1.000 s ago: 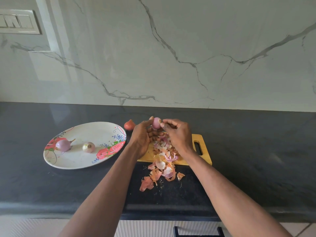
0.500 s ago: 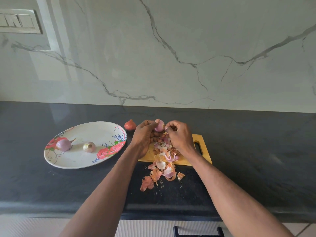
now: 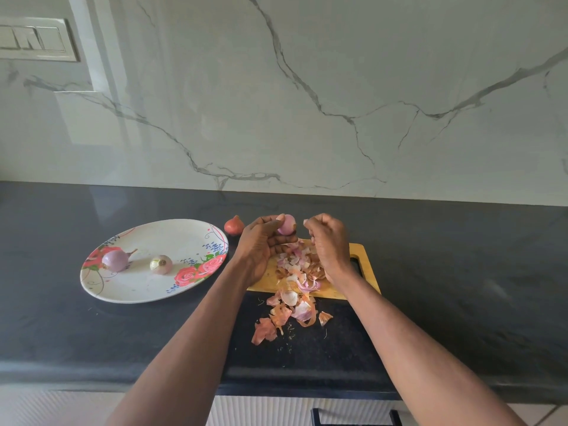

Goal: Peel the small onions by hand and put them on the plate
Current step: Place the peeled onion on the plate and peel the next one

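onion pinched over the board

left hand (image 3: pixel 261 244) was raised over the cutting board (image 3: pixel 359 256), thumb & fingertips pinching a smooth pink onion (image 3: pixel 287 224). right hand (image 3: pixel 330 241) sat just beside it, fingers curled, holding nothing i could make out. papery orange & white peels (image 3: pixel 292 299) spilled off the wooden board's near edge onto the dark worktop (image 3: pixel 461 272). two peeled onions (image 3: pixel 115 260) lay on the oval floral plate (image 3: pixel 147 290); an unpeeled onion (image 3: pixel 234 225) sat by the plate's far-right rim.
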